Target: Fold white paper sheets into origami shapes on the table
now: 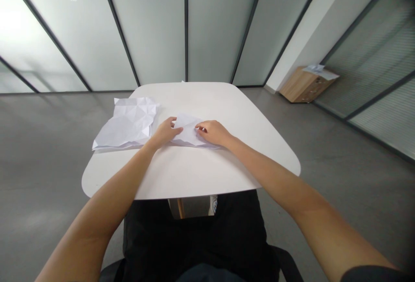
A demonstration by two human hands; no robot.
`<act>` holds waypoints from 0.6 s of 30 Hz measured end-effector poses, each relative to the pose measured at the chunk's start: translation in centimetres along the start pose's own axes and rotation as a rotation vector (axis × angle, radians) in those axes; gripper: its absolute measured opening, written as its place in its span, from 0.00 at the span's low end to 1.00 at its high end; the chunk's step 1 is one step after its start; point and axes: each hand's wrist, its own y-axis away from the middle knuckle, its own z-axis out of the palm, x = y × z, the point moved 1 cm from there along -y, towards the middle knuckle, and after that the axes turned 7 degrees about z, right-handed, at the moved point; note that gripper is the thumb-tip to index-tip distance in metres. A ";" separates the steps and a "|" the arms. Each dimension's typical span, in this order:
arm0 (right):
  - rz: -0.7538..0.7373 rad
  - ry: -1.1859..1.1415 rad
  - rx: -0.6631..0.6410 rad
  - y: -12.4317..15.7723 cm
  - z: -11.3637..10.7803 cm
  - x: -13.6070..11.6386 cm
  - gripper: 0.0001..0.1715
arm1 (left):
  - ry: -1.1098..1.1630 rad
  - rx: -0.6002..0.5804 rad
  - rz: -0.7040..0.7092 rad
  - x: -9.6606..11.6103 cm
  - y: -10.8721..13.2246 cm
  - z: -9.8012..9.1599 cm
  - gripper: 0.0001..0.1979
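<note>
Frosted glass partitions (152, 27) with dark frames wrap around this room, with a grey floor (42, 165) below them, and off to the right there's a small wooden drawer unit (306, 87) with some papers (319, 71) on top. On my head-cam feed, the rounded white desk (194, 178) sits dead ahead, just past a dark-clothed lap (194, 239). Two sheets are on it: a big crumpled white sheet (125, 124) toward the left side, and a second creased white sheet (188, 131) near the middle, right between the hands. The left hand (165, 131) rests on that middle sheet's left edge, its fingers (177, 125) pressed together and lying fairly flat. The right hand (214, 132) sits on the sheet's right side, its fingers (200, 128) curled down onto the paper, but I can't tell from here whether they're pinching a fold or just pressing.
</note>
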 end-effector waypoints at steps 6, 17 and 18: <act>0.111 -0.509 -0.050 -0.3 0.4 -0.2 0.30 | 0.559 -0.176 0.029 3.4 1.5 0.9 0.28; 0.230 -1.324 -0.141 0.4 -1.4 -2.3 0.29 | 0.100 -0.212 0.605 6.1 3.5 0.6 0.24; 0.240 -1.311 -0.125 0.5 -1.7 -2.2 0.29 | 0.087 -0.182 0.602 6.2 3.5 0.4 0.22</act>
